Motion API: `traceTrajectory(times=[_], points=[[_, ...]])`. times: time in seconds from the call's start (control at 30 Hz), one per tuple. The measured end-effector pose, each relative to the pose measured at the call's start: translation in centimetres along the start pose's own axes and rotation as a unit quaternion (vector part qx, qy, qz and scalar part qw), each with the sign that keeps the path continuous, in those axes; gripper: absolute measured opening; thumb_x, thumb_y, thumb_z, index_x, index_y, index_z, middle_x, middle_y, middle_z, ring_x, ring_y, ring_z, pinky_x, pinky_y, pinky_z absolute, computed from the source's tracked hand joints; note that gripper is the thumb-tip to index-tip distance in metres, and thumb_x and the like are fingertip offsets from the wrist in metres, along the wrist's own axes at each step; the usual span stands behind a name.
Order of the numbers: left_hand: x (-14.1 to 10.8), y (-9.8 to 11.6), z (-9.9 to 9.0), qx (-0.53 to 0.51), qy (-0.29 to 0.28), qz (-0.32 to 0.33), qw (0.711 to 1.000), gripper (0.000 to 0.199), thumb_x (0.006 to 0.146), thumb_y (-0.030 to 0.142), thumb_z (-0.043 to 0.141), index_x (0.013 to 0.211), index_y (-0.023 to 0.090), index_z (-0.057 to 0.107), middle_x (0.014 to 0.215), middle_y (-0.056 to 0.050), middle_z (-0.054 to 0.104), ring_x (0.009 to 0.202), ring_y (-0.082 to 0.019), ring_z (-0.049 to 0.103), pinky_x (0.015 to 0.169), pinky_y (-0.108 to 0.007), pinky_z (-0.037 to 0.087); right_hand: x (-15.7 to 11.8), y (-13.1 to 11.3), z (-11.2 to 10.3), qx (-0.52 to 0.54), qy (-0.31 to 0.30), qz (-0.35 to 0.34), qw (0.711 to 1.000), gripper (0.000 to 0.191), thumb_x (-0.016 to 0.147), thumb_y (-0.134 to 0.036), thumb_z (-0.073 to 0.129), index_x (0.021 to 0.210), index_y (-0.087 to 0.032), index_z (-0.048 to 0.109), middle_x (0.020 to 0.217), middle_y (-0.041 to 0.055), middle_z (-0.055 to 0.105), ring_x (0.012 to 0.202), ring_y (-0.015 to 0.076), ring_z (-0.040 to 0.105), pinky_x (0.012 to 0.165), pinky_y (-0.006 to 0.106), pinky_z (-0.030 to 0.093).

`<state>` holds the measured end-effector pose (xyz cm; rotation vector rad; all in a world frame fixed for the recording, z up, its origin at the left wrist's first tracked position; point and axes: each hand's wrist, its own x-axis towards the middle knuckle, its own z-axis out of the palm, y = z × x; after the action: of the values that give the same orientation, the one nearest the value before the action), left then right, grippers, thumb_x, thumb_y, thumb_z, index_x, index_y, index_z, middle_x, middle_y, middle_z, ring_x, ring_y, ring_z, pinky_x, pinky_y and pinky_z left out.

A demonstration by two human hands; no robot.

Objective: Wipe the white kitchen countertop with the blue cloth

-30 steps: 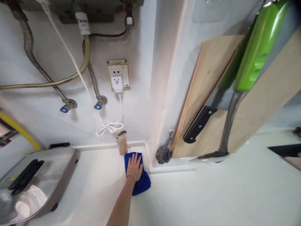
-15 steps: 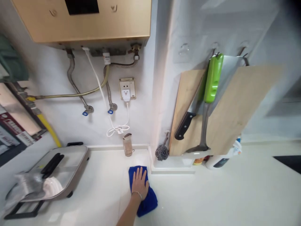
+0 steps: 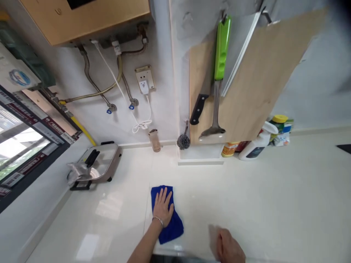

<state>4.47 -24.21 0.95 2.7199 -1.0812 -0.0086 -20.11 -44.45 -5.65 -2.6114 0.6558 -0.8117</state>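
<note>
A glossy white kitchen surface [image 3: 246, 204] runs along a white wall hung with pale wooden cutting boards [image 3: 246, 84], a green-handled spatula [image 3: 221, 58] and a black-handled knife [image 3: 199, 109]. The left hand [image 3: 162, 206], a thin bracelet at its wrist, lies flat with fingers spread on a crumpled blue cleaning cloth [image 3: 167, 215], pressing it onto the surface near the front edge. The right hand [image 3: 229, 249] rests at that front edge, blurred, holding nothing; whether its fingers are curled or flat I cannot tell. Judging by the pose, this is the wiping step. Continuing would call for steady downward pressure while sliding the cloth across uncovered surface. A silver electric griddle [image 3: 100, 166] sits well apart at the left.
</note>
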Motion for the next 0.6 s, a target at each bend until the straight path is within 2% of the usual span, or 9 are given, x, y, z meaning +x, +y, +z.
traceTrajectory(times=[0.17, 0.37, 0.47, 0.6], points=[[-4.9, -3.0, -0.5, 0.023, 0.028, -0.053, 0.998, 0.054, 0.098, 0.034, 0.034, 0.151, 0.031, 0.032, 0.164, -0.007, 0.032, 0.153, -0.028, 0.025, 0.122, -0.060, 0.031, 0.4, -0.7, -1.2, -0.053, 0.019, -0.059, 0.997, 0.012, 0.097, -0.023, 0.039, 0.094, -0.022, 0.051, 0.077, 0.0016, 0.059, 0.062, 0.0171, 0.055, 0.060, 0.029, 0.038], [-10.8, -7.0, -2.3, 0.023, 0.063, -0.209, 0.976, 0.052, 0.098, 0.036, 0.031, 0.148, 0.027, 0.040, 0.164, -0.007, 0.031, 0.154, -0.027, 0.022, 0.125, -0.056, 0.027, 0.2, -0.5, -1.4, -0.027, 0.015, -0.075, 0.997, 0.010, 0.093, -0.018, 0.041, 0.094, -0.021, 0.051, 0.081, 0.0027, 0.057, 0.068, 0.0178, 0.052, 0.066, 0.030, 0.037], [-12.4, -7.8, -3.4, 0.027, 0.064, -0.294, 0.953, 0.054, 0.097, 0.038, 0.029, 0.148, 0.023, 0.042, 0.165, -0.008, 0.030, 0.154, -0.027, 0.021, 0.125, -0.054, 0.024, 0.1, -0.5, -1.5, -0.019, 0.001, -0.070, 0.997, 0.011, 0.090, -0.015, 0.041, 0.092, -0.022, 0.050, 0.081, 0.0028, 0.056, 0.070, 0.0187, 0.051, 0.068, 0.032, 0.037], [-12.5, -7.1, -3.8, 0.044, 0.076, -0.344, 0.935, 0.057, 0.097, 0.039, 0.026, 0.148, 0.020, 0.042, 0.164, -0.012, 0.031, 0.153, -0.031, 0.023, 0.124, -0.057, 0.024, 0.1, -0.7, -1.7, -0.012, -0.007, -0.077, 0.997, 0.014, 0.087, -0.011, 0.041, 0.092, -0.022, 0.049, 0.081, 0.0029, 0.056, 0.073, 0.0189, 0.049, 0.070, 0.032, 0.036]])
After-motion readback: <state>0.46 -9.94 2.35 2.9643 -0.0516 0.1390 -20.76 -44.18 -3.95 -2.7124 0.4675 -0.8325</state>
